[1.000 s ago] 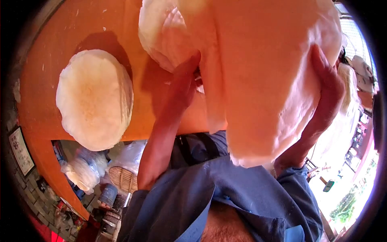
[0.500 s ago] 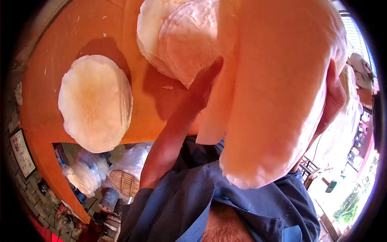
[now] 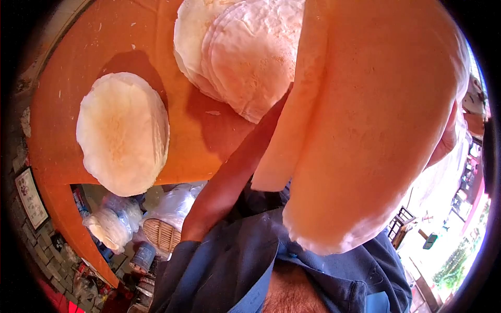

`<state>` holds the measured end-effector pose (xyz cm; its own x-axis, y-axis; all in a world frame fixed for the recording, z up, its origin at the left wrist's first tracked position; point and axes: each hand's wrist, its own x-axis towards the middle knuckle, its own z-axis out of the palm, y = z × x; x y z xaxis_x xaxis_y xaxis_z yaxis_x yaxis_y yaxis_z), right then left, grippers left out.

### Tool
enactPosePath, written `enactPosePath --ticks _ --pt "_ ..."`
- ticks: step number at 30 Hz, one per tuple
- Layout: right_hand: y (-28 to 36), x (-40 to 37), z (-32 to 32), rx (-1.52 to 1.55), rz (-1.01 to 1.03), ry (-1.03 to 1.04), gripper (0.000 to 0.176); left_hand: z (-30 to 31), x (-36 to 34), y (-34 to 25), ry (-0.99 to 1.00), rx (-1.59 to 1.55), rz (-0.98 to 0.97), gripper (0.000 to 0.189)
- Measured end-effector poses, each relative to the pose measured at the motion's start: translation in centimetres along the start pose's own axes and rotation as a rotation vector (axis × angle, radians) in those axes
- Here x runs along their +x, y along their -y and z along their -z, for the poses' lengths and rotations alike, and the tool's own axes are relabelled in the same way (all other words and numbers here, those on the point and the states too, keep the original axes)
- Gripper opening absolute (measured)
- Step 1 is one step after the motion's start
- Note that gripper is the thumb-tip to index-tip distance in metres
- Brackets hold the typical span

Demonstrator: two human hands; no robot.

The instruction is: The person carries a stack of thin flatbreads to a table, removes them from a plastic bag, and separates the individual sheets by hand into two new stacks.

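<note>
A large pale, thin sheet or stack of sheets [image 3: 381, 115], folded lengthwise and drooping, hangs in front of me and covers much of the right half. At its right edge my right hand [image 3: 446, 141] grips it, with only part of the fingers showing. My left forearm reaches up behind the sheet's left flap, and the left hand itself is hidden there. On the orange table [image 3: 57, 130], left, lies a stack of pale round sheets [image 3: 122, 133]. More overlapping round sheets [image 3: 255, 57] lie at the top centre, partly behind the held one.
Below the table edge are plastic bags [image 3: 117, 219], a woven basket [image 3: 160, 235] and a blue container [image 3: 142, 256]. A framed sign [image 3: 31, 197] stands at the far left. Behind the held sheet on the right are a small stool and plants [image 3: 454, 268].
The held sheet has shifted right and its folded flap looks wider. My left hand has gone out of sight behind it, and my right hand has moved right, showing less.
</note>
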<state>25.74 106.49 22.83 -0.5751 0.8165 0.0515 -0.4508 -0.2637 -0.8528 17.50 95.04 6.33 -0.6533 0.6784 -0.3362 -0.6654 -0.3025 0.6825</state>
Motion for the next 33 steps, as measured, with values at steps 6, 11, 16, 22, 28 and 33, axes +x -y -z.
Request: enactPosePath --ticks 6,11,16,22,28,33 --pt "0.1 0.6 0.3 -0.085 0.085 -0.082 0.042 1.7 0.4 -1.0 -0.062 0.008 -0.019 0.027" --pt "0.4 2.1 2.3 -0.05 -0.049 -0.082 0.043 4.6 -2.0 -2.8 -0.304 0.054 0.043 0.027" --pt "1.3 3.0 5.6 -0.147 -0.235 -0.051 0.04 8.4 -0.5 -2.4 -0.255 -0.057 -0.059 0.028" --pt "2.6 3.8 4.5 -0.307 -0.112 -0.208 0.039 15.2 -1.0 -2.0 -0.409 0.116 -0.171 0.027" --pt "11.1 13.7 13.7 -1.688 0.685 0.369 0.04 17.6 -4.4 -2.5 -0.562 0.055 -0.088 0.036" --pt "6.5 14.8 7.6 -1.485 0.394 0.362 0.03 16.5 -7.3 -1.6 -0.527 -0.139 -0.131 0.044"
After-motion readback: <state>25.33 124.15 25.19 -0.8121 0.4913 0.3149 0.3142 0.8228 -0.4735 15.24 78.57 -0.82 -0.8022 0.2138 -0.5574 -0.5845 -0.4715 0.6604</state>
